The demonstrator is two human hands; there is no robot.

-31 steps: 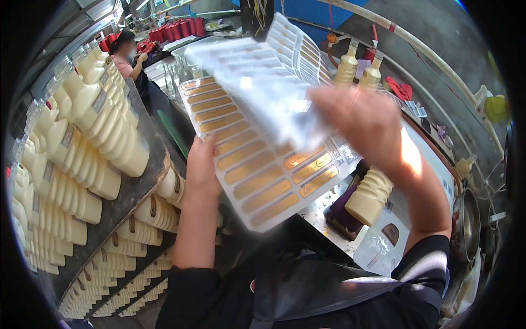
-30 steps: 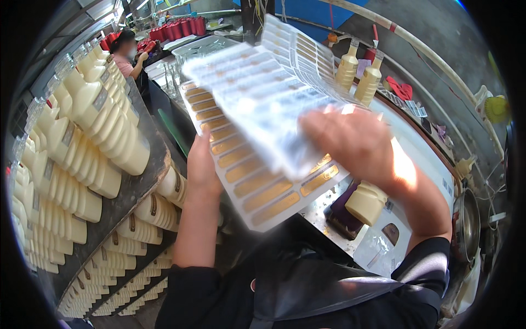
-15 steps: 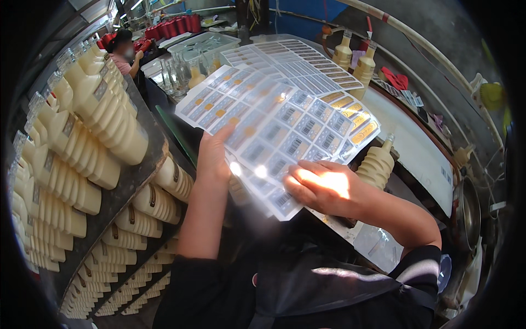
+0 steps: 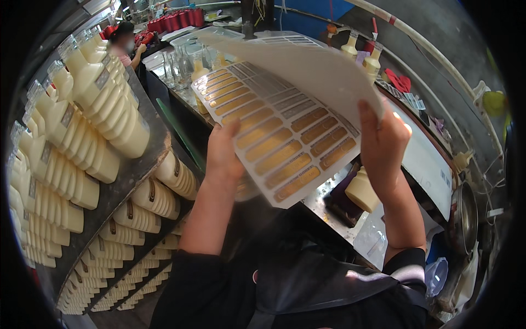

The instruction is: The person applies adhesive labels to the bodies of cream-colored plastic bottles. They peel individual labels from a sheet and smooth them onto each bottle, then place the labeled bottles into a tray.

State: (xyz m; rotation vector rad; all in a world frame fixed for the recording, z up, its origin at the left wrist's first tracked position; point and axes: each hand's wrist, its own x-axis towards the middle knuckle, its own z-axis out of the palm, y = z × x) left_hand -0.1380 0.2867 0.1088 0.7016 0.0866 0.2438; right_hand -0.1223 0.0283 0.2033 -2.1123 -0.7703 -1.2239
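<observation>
A sheet of gold oblong stickers (image 4: 268, 140) is tilted up in front of me, its left edge pinched by my left hand (image 4: 223, 153), thumb on top. My right hand (image 4: 386, 140) is closed on the right end of a lifted sticker sheet (image 4: 312, 68). That sheet curves up and away, its plain whitish back toward me. Whether it is one sheet or several I cannot tell. Just below my right wrist, a cream ribbed bottle (image 4: 362, 192) lies by a dark block on the bench; the sheets and my hand hide part of it.
Racks at left hold rows of cream ribbed bottles (image 4: 118, 118). Clear glass bottles (image 4: 178, 66) stand beyond the sheets. Two more cream bottles (image 4: 371, 63) and a red cloth (image 4: 398, 80) are at the back right. A person (image 4: 123, 46) works at the far left.
My right hand has moved right and up, swinging the barcode-printed sheet over. Its plain back now shows, and gold stickers are exposed underneath. My left hand stays near the left edge.
</observation>
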